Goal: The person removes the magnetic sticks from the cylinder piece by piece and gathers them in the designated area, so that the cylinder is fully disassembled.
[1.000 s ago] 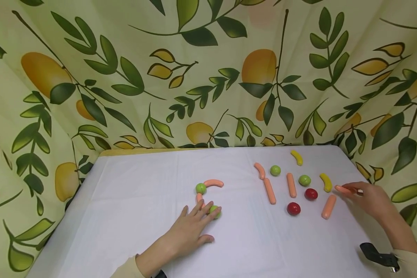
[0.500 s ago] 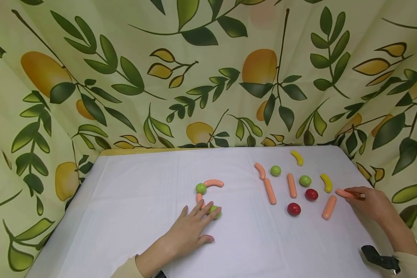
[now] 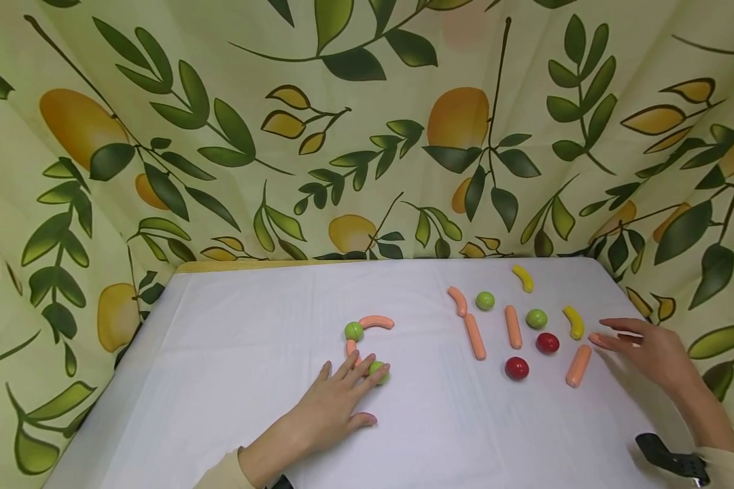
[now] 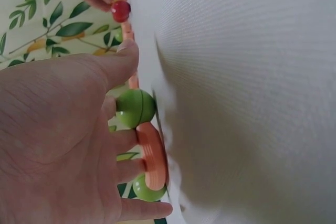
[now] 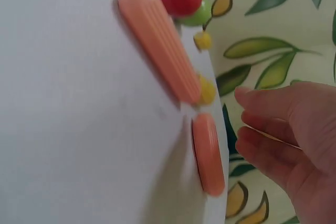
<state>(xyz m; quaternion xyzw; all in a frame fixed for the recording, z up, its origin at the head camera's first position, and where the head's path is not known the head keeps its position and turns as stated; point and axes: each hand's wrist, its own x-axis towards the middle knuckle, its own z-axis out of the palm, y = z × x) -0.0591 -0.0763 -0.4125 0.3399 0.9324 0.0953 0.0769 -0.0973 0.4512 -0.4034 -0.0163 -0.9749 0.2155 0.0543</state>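
Note:
My left hand (image 3: 333, 407) lies with fingers spread over a curved toy sausage (image 4: 153, 156) and a green ball (image 3: 379, 372), fingertips touching them. A second green ball (image 3: 353, 331) and another curved sausage (image 3: 376, 322) continue that chain beyond the fingers. At the right, my right hand (image 3: 657, 353) hovers with loosely bent fingers that hold nothing. Just below it lies a short sausage (image 5: 208, 155), apart from the fingers in the right wrist view. Its end points towards a straight sausage (image 3: 579, 365), and a yellow toy banana (image 3: 574, 322) is close by.
Left of the right hand lie two red balls (image 3: 516, 368), two more green balls (image 3: 485, 300), a second banana (image 3: 522, 278) and several sausages (image 3: 475, 336). A white cloth (image 3: 238, 326) covers the table. A leaf-patterned curtain (image 3: 367, 170) hangs behind and at the sides.
My right hand has let go of the short sausage, and its fingers have spread and lifted slightly away from it. The left hand has not moved.

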